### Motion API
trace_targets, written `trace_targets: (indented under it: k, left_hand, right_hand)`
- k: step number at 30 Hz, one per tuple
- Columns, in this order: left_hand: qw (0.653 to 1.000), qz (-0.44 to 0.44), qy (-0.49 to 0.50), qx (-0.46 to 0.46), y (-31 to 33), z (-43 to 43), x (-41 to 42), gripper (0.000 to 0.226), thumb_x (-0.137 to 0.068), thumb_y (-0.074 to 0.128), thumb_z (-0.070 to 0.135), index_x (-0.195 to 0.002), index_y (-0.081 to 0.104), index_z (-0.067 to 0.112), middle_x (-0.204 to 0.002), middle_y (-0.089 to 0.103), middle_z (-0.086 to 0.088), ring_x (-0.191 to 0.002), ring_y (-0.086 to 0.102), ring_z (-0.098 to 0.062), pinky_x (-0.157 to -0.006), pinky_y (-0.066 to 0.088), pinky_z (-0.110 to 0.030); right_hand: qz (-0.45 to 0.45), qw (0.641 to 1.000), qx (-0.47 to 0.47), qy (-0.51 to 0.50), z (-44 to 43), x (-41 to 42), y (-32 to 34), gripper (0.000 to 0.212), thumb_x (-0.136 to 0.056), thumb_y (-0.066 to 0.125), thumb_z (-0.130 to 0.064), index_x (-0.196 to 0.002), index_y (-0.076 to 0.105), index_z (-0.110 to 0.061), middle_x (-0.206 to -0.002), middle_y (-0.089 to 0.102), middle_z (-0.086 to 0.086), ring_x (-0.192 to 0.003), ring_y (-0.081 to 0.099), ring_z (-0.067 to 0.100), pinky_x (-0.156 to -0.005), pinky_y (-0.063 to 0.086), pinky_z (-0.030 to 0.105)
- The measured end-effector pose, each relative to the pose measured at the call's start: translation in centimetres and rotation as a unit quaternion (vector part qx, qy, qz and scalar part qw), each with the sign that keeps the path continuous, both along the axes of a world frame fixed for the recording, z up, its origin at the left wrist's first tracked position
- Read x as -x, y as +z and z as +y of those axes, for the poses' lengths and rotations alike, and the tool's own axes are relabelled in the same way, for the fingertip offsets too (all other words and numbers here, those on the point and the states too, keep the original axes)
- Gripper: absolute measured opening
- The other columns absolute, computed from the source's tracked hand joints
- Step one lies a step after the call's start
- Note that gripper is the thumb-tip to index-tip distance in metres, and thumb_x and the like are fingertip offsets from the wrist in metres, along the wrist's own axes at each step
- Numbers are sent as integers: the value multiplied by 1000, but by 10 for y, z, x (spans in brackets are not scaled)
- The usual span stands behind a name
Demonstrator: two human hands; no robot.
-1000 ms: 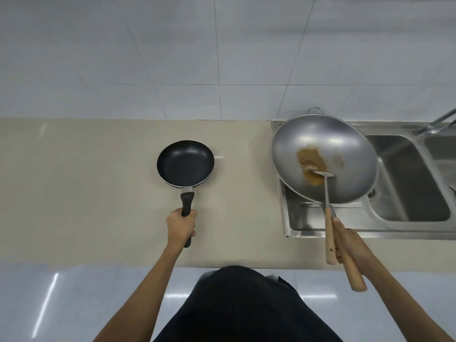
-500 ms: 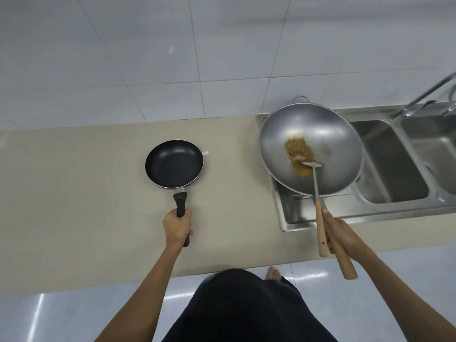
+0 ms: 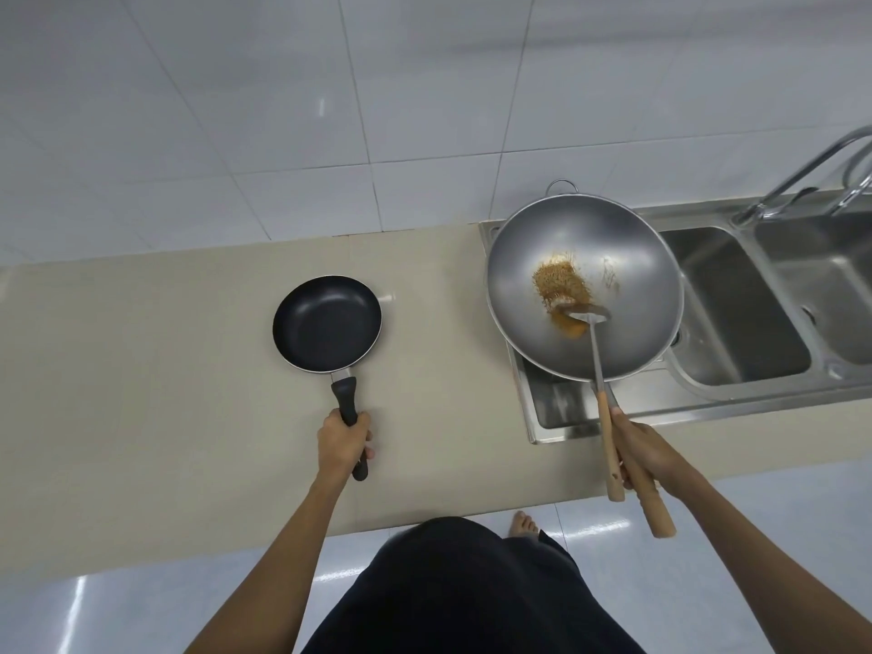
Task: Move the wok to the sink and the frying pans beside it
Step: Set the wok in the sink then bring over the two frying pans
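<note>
Beige worktop [image 3: 165, 370] carries a black frying pan [image 3: 326, 323], its handle clenched in the left hand [image 3: 342, 445]. Right hand [image 3: 644, 448] grips the wok [image 3: 585, 287] handle and spatula [image 3: 601, 375] together over the steel sink [image 3: 736, 299].

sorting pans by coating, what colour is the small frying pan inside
Black inside the frying pan, with a silver rim, clearest in the head view.

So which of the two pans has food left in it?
The big steel wok over the sink; brown scraps sit inside. The small black frying pan is bare.
</note>
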State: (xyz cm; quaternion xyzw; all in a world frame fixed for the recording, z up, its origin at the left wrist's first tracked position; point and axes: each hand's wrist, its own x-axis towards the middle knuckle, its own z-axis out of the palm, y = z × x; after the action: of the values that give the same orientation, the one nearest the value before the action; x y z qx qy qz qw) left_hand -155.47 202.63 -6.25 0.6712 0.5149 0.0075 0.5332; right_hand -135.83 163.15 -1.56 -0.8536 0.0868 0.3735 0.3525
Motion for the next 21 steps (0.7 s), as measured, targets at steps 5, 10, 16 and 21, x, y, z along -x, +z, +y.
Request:
trace_targets:
  k: [5,10,16,21]
  left_hand:
    - [1000,10,-22,-4,4,1,4,17,-96,59,14,-107,54,2,-82,66,-17,-46,60,-26,-47,48,-28]
    - [999,17,-36,6,7,0,8,17,-96,59,12,-108,52,1,-84,67,-19,-47,61,-28,-52,52,-33]
    - [999,26,-43,5,12,0,10,22,-95,62,12,-110,51,0,-88,67,-20,-50,62,-32,-57,54,-36]
    - [998,45,-40,-29,20,-1,12,32,-92,65,20,-113,48,4,-89,63,-14,-77,68,-37,-71,54,-40]
  right_hand:
    - [14,1000,-9,-2,2,3,-3,64,-103,32,-60,-90,61,-5,-76,70,21,-62,71,34,-54,61,35]
    - [16,1000,-11,7,3,6,-8,66,-103,32,-60,-104,61,-1,-88,71,25,-68,73,36,-53,61,34]
    - [12,1000,1,23,3,8,-10,65,-102,32,-61,-108,61,-4,-93,72,23,-73,75,37,-49,60,31]
    - [0,999,15,29,2,7,-11,67,-102,31,-62,-111,63,-4,-94,73,17,-77,76,35,-55,62,31]
